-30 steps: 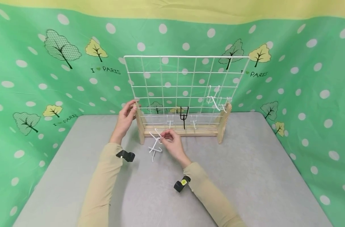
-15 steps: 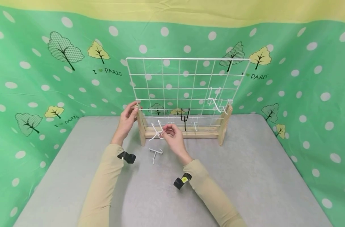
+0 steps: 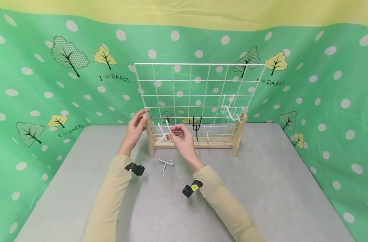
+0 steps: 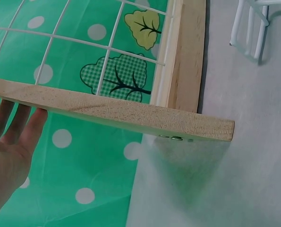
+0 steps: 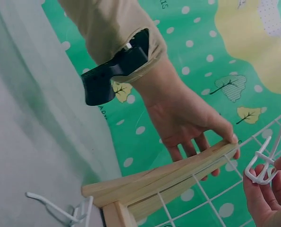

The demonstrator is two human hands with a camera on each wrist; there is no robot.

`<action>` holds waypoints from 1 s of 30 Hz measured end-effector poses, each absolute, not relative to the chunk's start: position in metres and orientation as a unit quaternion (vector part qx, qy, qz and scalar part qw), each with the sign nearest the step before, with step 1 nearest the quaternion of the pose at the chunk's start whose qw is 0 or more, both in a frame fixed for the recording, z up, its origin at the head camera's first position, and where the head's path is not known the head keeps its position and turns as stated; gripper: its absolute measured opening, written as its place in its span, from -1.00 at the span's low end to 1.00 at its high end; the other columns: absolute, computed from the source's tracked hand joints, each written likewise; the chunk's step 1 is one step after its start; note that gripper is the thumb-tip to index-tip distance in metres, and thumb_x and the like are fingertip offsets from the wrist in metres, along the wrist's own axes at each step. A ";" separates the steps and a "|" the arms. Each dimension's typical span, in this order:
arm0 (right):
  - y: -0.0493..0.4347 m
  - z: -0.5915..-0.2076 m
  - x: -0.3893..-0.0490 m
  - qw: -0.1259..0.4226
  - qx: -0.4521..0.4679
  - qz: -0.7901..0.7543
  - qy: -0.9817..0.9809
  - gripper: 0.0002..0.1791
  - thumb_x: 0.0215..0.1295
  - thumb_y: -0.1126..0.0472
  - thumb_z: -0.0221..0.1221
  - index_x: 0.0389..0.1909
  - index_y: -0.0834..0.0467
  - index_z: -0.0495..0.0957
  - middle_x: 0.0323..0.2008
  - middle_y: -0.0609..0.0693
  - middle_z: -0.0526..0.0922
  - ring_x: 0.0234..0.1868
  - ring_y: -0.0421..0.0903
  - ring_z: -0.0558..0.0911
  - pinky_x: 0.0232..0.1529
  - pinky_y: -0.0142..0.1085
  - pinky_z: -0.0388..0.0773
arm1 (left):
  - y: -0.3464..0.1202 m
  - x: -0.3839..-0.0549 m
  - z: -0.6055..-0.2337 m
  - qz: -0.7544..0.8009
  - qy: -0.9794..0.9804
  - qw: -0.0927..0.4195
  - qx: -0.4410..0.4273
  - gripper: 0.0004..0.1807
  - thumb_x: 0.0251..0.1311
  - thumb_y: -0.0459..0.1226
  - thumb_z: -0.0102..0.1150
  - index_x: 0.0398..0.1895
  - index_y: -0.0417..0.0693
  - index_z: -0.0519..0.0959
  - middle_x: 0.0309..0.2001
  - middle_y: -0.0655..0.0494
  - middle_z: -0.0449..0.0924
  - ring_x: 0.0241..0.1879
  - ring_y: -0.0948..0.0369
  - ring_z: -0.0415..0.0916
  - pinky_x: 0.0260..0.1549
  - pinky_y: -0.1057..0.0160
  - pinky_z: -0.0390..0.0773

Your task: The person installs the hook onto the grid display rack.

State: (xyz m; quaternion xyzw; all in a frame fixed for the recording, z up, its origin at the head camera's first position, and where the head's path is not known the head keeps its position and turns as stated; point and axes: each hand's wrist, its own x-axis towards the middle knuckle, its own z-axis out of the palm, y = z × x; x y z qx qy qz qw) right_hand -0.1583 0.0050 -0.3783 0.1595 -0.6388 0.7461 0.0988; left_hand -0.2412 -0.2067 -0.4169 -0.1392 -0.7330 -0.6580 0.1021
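Observation:
My left hand (image 3: 135, 128) grips the left wooden side post (image 3: 149, 143) of a white wire grid rack (image 3: 199, 64), thumb on the near side and fingers behind. Between thumb and fingertips, my right hand (image 3: 184, 143) pinches a white wire hook (image 3: 161, 137), its two prongs pointing up in front of the grid's lower left. The right wrist view shows this held hook (image 5: 259, 180) from the side, close to the grid wires. A second white hook (image 3: 164, 168) lies on the table in front of the rack.
On the grid hang a black hook (image 3: 197, 128) at lower middle, a small white hook (image 3: 207, 133) beside it, and white hooks (image 3: 230, 112) near the right post (image 3: 240, 134). A green dotted curtain (image 3: 111, 101) stands behind the grey table (image 3: 262, 188).
My right hand has lifted its hook up from beside the one on the table and brought it forward to the grid's lower left. The left hand stays on the post.

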 end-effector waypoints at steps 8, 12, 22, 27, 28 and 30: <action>0.006 -0.357 -0.157 0.112 0.164 0.737 -0.646 -0.82 0.20 0.64 0.07 -0.18 0.60 0.39 -0.20 0.40 0.48 -0.18 0.36 0.54 -0.16 -0.27 0.67 | -0.205 -0.241 -0.419 -0.671 -0.721 0.097 -0.141 -0.53 0.47 -0.13 -0.05 0.34 -0.13 0.33 0.15 -0.32 0.42 0.19 -0.20 0.34 0.16 -0.20 0.40; 0.007 -0.348 -0.159 0.120 0.180 0.735 -0.643 -0.82 0.21 0.64 0.06 -0.17 0.63 0.38 -0.20 0.41 0.47 -0.18 0.41 0.52 -0.18 -0.31 0.66 | -0.205 -0.241 -0.418 -0.668 -0.723 0.103 -0.144 -0.52 0.48 -0.14 -0.06 0.33 -0.20 0.30 0.14 -0.41 0.38 0.17 -0.23 0.33 0.14 -0.22 0.42; 0.010 -0.332 -0.171 0.127 0.178 0.738 -0.638 -0.82 0.21 0.64 0.06 -0.17 0.60 0.39 -0.21 0.38 0.48 -0.19 0.35 0.55 -0.16 -0.19 0.68 | -0.208 -0.241 -0.414 -0.671 -0.721 0.095 -0.145 -0.52 0.47 -0.15 -0.06 0.33 -0.20 0.31 0.15 -0.41 0.38 0.17 -0.21 0.33 0.12 -0.19 0.45; 0.011 -0.341 -0.188 0.122 0.169 0.748 -0.630 -0.81 0.22 0.61 0.08 -0.14 0.54 0.42 -0.19 0.27 0.50 -0.18 0.24 0.56 -0.14 -0.15 0.67 | -0.209 -0.240 -0.414 -0.669 -0.723 0.088 -0.147 -0.52 0.48 -0.14 -0.07 0.35 -0.16 0.31 0.16 -0.42 0.36 0.19 -0.22 0.32 0.13 -0.17 0.45; 0.011 -0.341 -0.189 0.122 0.167 0.748 -0.631 -0.81 0.22 0.61 0.09 -0.14 0.54 0.42 -0.18 0.27 0.50 -0.19 0.22 0.56 -0.14 -0.18 0.67 | -0.209 -0.240 -0.414 -0.668 -0.724 0.087 -0.146 -0.52 0.48 -0.13 -0.07 0.35 -0.15 0.31 0.16 -0.41 0.37 0.19 -0.21 0.32 0.13 -0.17 0.45; 0.011 -0.342 -0.192 0.120 0.164 0.754 -0.625 -0.81 0.22 0.60 0.09 -0.14 0.52 0.43 -0.18 0.27 0.50 -0.19 0.23 0.56 -0.14 -0.16 0.68 | -0.209 -0.240 -0.414 -0.667 -0.726 0.087 -0.147 -0.53 0.48 -0.13 -0.07 0.35 -0.13 0.32 0.16 -0.38 0.39 0.19 -0.21 0.33 0.13 -0.17 0.45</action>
